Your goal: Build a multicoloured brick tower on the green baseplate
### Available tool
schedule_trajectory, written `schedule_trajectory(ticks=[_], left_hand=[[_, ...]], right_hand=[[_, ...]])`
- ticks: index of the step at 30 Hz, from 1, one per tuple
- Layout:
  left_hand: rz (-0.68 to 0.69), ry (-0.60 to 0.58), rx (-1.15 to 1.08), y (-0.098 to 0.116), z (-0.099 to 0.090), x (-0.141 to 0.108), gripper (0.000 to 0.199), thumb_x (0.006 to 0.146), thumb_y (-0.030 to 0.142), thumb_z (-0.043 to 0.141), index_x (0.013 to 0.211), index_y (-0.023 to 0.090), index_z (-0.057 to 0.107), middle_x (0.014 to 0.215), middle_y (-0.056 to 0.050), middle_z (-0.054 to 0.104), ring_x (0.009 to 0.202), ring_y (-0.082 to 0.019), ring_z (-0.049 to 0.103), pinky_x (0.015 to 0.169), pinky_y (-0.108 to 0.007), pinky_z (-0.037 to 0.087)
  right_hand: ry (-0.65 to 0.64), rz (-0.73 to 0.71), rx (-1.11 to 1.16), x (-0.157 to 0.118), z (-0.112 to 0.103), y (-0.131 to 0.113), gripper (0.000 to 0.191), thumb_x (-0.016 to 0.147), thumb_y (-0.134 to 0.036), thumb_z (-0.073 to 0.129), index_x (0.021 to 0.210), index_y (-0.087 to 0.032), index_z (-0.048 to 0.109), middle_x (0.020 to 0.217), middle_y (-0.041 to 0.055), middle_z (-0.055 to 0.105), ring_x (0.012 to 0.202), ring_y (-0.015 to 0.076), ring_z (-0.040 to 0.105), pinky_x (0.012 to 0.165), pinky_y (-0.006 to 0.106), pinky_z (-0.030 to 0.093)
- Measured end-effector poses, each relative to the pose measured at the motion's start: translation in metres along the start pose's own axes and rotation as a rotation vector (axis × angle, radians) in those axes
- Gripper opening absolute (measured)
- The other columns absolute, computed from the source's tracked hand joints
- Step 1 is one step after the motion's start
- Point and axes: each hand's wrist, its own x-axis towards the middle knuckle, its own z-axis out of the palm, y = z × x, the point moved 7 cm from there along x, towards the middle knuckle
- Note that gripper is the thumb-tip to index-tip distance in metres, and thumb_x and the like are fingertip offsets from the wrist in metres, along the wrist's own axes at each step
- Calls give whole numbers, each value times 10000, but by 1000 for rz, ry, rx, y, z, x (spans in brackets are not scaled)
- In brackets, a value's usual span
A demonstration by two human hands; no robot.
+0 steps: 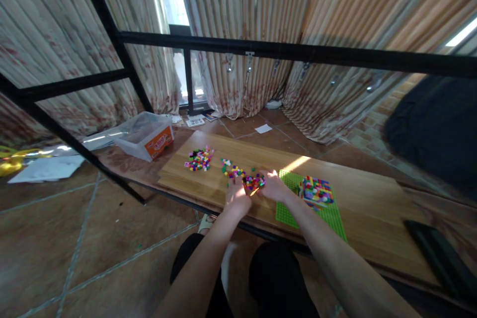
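Note:
A loose pile of small colourful toy bricks (253, 182) lies on the wooden board, between my two hands. My left hand (236, 196) is at the pile's left edge, its fingers stretched toward the bricks. On the opposite side, my right hand (274, 187) reaches in with fingers apart at the pile's right edge. No brick can be made out in either hand, though the fingertips are small in view. To the right, a green baseplate (288, 212) carries a multicoloured brick structure (316, 191), partly behind my right forearm.
Another brick heap (200, 159) lies farther left on the wooden board (367, 208). A clear plastic bin (136, 141) with an orange label stands beyond the board's left end. A dark flat object (441, 256) rests at the right end. Black metal bars (261, 48) cross behind.

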Motion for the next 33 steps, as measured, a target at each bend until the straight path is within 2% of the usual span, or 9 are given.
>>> schedule_trajectory(ticks=[4, 7, 10, 16, 22, 26, 30, 33], left_hand=[[26, -59, 172, 8, 14, 18, 534, 724, 123, 597, 1248, 136, 497, 1309, -226, 465, 1095, -316, 575, 925, -382, 430], [66, -82, 182, 10, 16, 25, 533, 718, 123, 597, 1244, 146, 512, 1287, -212, 496, 1165, -325, 536, 975, -388, 411], [90, -107, 165, 7, 15, 28, 510, 718, 121, 586, 1223, 178, 542, 1249, -177, 535, 1151, -309, 543, 976, -378, 418], [141, -103, 152, 6, 13, 27, 490, 740, 173, 567, 1228, 140, 543, 1226, -189, 550, 1101, -317, 567, 962, -390, 432], [145, -126, 192, 8, 14, 23, 492, 749, 126, 520, 1240, 131, 527, 1228, -201, 540, 1105, -318, 564, 947, -385, 434], [131, -128, 191, 8, 15, 23, 491, 750, 131, 531, 1240, 121, 518, 1249, -218, 514, 1128, -334, 549, 947, -391, 427], [132, -127, 191, 7, 14, 25, 454, 746, 120, 525, 1199, 134, 535, 1228, -209, 521, 1115, -334, 558, 934, -391, 430], [147, -124, 212, 9, 14, 24, 410, 755, 120, 510, 1161, 150, 557, 1197, -187, 542, 1073, -311, 582, 916, -382, 439]], right_hand=[[-53, 17, 24, -1, 5, -1, 475, 632, -219, 723, 1100, -161, 666, 967, 106, 663, 881, 217, 620, 800, 336, 515], [-47, -9, 80, -1, 6, -4, 414, 667, -200, 690, 1080, -174, 669, 1031, 106, 664, 906, 208, 624, 813, 329, 519], [-42, -20, 127, 0, 7, -7, 422, 663, -153, 661, 1084, -179, 664, 1041, 96, 669, 919, 201, 626, 833, 330, 520], [-39, -47, 188, -2, 8, -16, 421, 645, -73, 585, 1031, -207, 688, 975, 63, 690, 897, 196, 634, 857, 344, 519], [-61, -27, 205, -2, 7, -16, 394, 647, -91, 597, 1017, -196, 684, 988, 69, 684, 913, 200, 630, 862, 343, 520], [-95, -6, 151, -3, 8, -21, 431, 641, -86, 623, 1059, -176, 669, 1006, 93, 665, 919, 205, 619, 858, 340, 520], [-71, 24, 124, -7, 7, -23, 411, 670, -69, 610, 1064, -169, 672, 1048, 108, 652, 931, 199, 617, 863, 316, 511], [-54, 58, 161, -13, 6, -21, 431, 693, -61, 593, 1102, -171, 671, 1063, 103, 643, 874, 178, 620, 837, 295, 511]])
